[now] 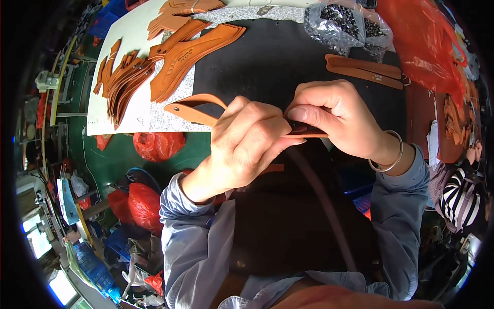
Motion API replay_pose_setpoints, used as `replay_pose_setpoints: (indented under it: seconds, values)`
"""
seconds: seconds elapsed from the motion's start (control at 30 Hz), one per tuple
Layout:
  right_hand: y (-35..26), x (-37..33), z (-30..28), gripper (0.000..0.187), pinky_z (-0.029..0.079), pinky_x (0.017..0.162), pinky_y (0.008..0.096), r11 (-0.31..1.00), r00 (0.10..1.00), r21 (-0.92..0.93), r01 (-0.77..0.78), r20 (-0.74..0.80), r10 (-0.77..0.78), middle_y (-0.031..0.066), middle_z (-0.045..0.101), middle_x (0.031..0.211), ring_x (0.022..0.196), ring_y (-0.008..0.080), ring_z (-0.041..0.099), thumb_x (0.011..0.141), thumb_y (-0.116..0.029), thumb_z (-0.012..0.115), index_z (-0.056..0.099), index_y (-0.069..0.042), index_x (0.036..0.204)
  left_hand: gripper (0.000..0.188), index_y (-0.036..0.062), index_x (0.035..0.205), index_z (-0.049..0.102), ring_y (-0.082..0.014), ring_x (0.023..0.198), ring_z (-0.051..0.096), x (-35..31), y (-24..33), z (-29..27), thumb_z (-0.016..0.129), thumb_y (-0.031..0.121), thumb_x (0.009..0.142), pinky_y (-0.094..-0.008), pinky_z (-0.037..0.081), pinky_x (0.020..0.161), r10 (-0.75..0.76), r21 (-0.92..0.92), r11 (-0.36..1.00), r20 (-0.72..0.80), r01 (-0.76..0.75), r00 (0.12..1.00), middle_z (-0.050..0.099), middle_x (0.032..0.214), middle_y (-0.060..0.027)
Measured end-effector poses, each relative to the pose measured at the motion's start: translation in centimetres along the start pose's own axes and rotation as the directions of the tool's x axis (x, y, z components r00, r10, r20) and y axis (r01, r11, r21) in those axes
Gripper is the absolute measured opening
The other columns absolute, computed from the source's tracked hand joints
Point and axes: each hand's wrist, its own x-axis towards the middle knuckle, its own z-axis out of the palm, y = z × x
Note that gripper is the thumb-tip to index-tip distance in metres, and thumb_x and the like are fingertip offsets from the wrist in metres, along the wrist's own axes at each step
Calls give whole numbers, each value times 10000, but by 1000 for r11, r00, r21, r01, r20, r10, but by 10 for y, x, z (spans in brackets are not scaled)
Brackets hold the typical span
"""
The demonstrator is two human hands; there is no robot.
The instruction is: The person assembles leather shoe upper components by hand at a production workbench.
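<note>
Strap [191,116] is spanning my hands by the surface [131,38]; fingers of my left hand [247,139] are gripping it, those of my right hand [337,118] are pinching it, and I am probably steadying it from both sides. Flat pieces [360,64] are lying beyond, seemingly for easy reach.

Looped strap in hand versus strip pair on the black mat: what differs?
The strap is held in the left hand; the strip pair rests on the black mat. The strap curves into a loop; the strip pair lies nearly straight. Both look like brown leather.
</note>
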Motion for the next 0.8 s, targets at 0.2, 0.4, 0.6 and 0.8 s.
replay_pose_setpoints:
  seconds: [0.2,0.4,0.6,0.8]
  values:
    - [1,-1,4,138,405,516,240,978,989,-175,114,-72,-129,71,561,676,574,133,540,838,-65,568,594,44,756,273,28,777,562,-212,613,528,-3,-1,4,761,121,614,-296,427,506,-61,-45,997,-68,58,996,558,748,-76]
    - [4,0,7,127,410,500,276,979,987,-167,115,-93,-131,100,560,654,551,188,544,819,-72,587,604,34,752,270,24,779,558,-209,621,539,-2,-1,4,758,107,618,-298,431,534,-108,-80,991,-48,104,993,562,744,-77]
    - [2,2,7,175,406,487,315,944,959,-201,262,-53,-278,120,522,699,574,255,542,792,-122,632,566,36,824,250,19,775,548,-221,624,547,-2,-1,-1,745,79,633,-306,433,553,-238,-131,964,-24,233,971,561,733,-81]
    - [-8,-1,19,292,432,515,328,808,938,-514,289,-17,-346,117,497,744,602,259,539,720,-139,691,540,37,896,216,40,780,519,-256,614,513,-11,0,5,705,62,671,-334,421,583,-320,-288,914,-80,285,944,525,718,-74]
